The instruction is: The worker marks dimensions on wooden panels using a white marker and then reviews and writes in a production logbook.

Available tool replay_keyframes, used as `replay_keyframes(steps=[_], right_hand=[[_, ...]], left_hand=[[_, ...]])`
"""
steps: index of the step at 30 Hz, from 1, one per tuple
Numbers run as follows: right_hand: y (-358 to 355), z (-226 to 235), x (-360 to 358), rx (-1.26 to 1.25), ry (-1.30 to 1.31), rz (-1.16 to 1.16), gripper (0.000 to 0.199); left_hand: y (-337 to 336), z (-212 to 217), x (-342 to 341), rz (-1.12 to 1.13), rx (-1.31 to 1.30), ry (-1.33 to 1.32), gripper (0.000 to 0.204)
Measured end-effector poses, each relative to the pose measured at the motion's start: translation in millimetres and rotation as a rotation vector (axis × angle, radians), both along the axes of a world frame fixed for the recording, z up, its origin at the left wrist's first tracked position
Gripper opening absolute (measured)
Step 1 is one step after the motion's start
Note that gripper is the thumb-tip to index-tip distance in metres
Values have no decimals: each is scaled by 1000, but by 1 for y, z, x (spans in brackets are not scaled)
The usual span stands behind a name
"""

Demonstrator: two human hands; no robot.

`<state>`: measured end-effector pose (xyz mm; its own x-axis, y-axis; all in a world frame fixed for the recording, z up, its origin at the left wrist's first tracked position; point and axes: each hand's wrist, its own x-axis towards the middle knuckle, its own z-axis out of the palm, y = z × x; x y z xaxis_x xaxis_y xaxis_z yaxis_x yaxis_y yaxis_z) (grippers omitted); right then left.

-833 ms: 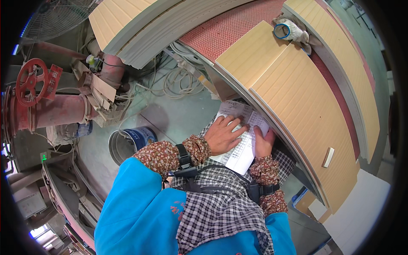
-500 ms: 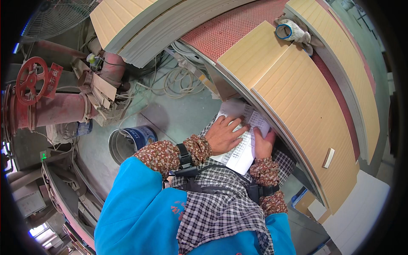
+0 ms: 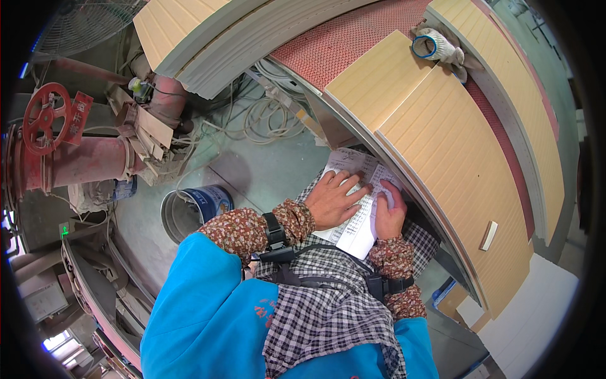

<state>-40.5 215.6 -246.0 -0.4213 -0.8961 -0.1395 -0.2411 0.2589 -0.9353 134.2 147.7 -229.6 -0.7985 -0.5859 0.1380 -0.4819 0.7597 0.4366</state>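
White printed sheets of paper (image 3: 356, 239) with lines of small writing lie in my lap, on a black-and-white checked apron (image 3: 328, 316). My left hand (image 3: 333, 201) rests flat across the middle of the sheets, fingers spread and pressing on them. At the right edge of the paper is my right hand (image 3: 391, 211). Its thumb and curved index finger are over the top sheet, and the other fingers are partly hidden. Both forearms wear flowered sleeve covers with black straps.
Wood-grain panels (image 3: 454, 170) lie on a red-mesh bench close on my right. A white work glove (image 3: 435, 47) sits on them. On the floor to the left stands a blue bucket (image 3: 211, 201), near coiled hoses (image 3: 271, 120) and a red valve wheel (image 3: 47, 119).
The index finger of my right hand has come up over the paper's right edge and bent toward the thumb. My left hand stays in place.
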Motion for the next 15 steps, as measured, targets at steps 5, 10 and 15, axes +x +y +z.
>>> replay_keyframes(steps=[5, 10, 15], right_hand=[[-1, 2, 1, -19, 37, 11, 28], [-1, 3, 1, -15, 45, 12, 29], [-1, 3, 1, -10, 36, 10, 29]], left_hand=[[1, 1, 1, 5, -1, -1, 45], [1, 1, 2, 2, 12, -5, 45], [1, 1, 2, 6, 14, -8, 46]])
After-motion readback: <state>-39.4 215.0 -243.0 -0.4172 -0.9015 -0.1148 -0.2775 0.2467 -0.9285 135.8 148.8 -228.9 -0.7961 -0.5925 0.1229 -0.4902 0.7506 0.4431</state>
